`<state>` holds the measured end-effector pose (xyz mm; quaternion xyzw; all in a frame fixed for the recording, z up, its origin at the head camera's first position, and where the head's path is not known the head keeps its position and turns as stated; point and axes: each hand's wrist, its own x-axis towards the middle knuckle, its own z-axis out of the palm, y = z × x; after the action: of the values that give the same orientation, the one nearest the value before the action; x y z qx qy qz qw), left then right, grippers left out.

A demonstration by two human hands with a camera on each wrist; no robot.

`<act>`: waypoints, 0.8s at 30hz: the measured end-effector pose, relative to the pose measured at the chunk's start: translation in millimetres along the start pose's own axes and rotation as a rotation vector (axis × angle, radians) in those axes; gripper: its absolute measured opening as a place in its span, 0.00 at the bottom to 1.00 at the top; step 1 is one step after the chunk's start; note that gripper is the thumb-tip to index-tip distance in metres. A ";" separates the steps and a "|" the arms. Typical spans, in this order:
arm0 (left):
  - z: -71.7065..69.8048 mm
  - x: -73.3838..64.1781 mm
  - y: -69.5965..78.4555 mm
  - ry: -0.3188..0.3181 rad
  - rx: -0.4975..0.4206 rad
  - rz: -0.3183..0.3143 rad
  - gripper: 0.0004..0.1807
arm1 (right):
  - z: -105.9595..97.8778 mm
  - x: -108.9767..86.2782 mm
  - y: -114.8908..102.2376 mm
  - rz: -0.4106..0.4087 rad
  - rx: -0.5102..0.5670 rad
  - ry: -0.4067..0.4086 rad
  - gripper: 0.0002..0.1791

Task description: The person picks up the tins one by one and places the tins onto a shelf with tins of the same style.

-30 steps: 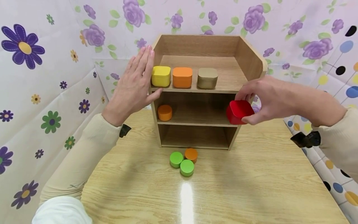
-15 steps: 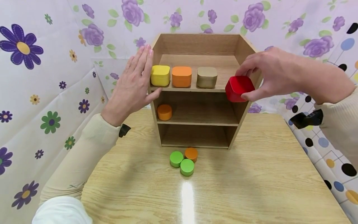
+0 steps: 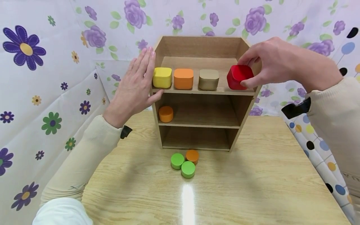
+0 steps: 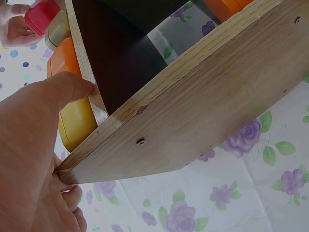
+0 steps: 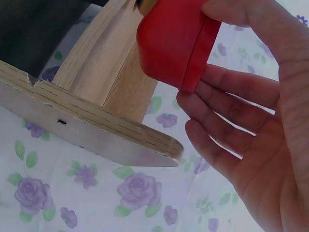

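Note:
My right hand (image 3: 277, 62) pinches a red lidded square box (image 3: 239, 78) by its upper part, at the right end of the wooden shelf unit's (image 3: 201, 92) top level. In the right wrist view the red box (image 5: 174, 41) shows its lid seam between thumb and fingers. To its left along the front edge stand a khaki box (image 3: 208, 80), an orange box (image 3: 183, 78) and a yellow box (image 3: 162, 77). My left hand (image 3: 135, 82) rests with straight fingers against the unit's left side. Its thumb (image 4: 72, 89) touches the front edge of the top board.
An orange round tin (image 3: 165, 114) sits at the left of the middle shelf. On the table (image 3: 135, 187) before the unit, two green round tins (image 3: 177, 161) and an orange one (image 3: 192, 156) stand close together. Floral cloth walls (image 3: 118, 31) enclose the back and sides.
My right hand has raised the red box from in front of the middle shelf up to the top level, in line with the other boxes. The left hand has stayed at the unit's side.

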<state>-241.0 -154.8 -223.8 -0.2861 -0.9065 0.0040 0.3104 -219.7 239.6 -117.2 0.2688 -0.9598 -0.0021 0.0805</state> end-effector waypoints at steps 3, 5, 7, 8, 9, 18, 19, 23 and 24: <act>0.1 -0.3 0.1 0.001 -0.003 -0.002 0.57 | 2.0 3.7 2.6 0.026 0.012 -0.020 0.34; -0.2 -0.5 0.2 0.001 -0.005 -0.003 0.57 | 3.6 5.9 4.2 0.044 0.021 -0.035 0.35; -0.1 -0.5 0.1 -0.001 -0.006 -0.002 0.57 | 5.7 8.2 5.5 0.056 0.027 -0.051 0.36; -0.1 -0.5 0.1 -0.001 -0.007 -0.001 0.57 | 6.8 9.3 6.2 0.061 0.030 -0.058 0.36; -0.1 -0.4 0.1 -0.002 -0.006 -0.001 0.57 | 7.8 10.3 6.8 0.064 0.032 -0.062 0.36; 0.6 -1.0 -0.1 -0.001 -0.003 -0.003 0.57 | 13.8 18.6 7.5 0.068 0.041 -0.100 0.33; 0.6 -1.1 -0.1 -0.001 -0.002 -0.002 0.57 | 14.0 19.3 7.5 0.072 0.039 -0.107 0.33; 0.6 -0.9 -0.2 0.003 0.006 0.003 0.57 | 13.7 21.6 7.7 0.091 0.033 -0.134 0.34; 0.2 -0.8 -0.1 0.003 0.009 0.004 0.57 | 13.5 22.2 7.9 0.094 0.029 -0.140 0.34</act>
<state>-240.7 -155.3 -224.4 -0.2864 -0.9055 0.0082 0.3130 -244.5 234.3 -126.7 0.2236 -0.9746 -0.0031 0.0092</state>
